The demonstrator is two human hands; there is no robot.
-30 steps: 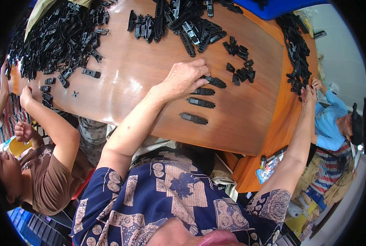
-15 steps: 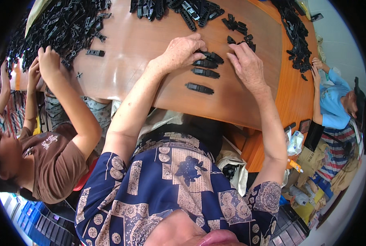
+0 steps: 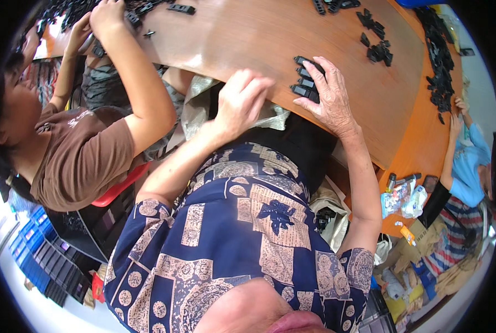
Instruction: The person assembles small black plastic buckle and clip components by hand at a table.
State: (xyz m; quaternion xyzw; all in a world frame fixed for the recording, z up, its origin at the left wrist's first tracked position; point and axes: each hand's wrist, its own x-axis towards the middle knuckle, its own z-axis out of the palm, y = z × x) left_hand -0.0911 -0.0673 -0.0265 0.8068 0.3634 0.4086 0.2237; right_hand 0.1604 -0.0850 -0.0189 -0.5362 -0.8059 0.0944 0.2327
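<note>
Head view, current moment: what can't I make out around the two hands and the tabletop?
In the head view:
- Left hand: fingertips motion-blurred; whether they pinch anything small can't be told.
- Row of black parts: right ends hidden by the right hand, as is how firm its grip is.
- Black pieces at top centre: cut off by the upper edge.
- Pale sack: dark contents too small to identify.

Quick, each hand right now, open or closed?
Left hand: curled but blurred; can't tell if holding anything.
Right hand: spread around black pieces; grip can't be told.
</note>
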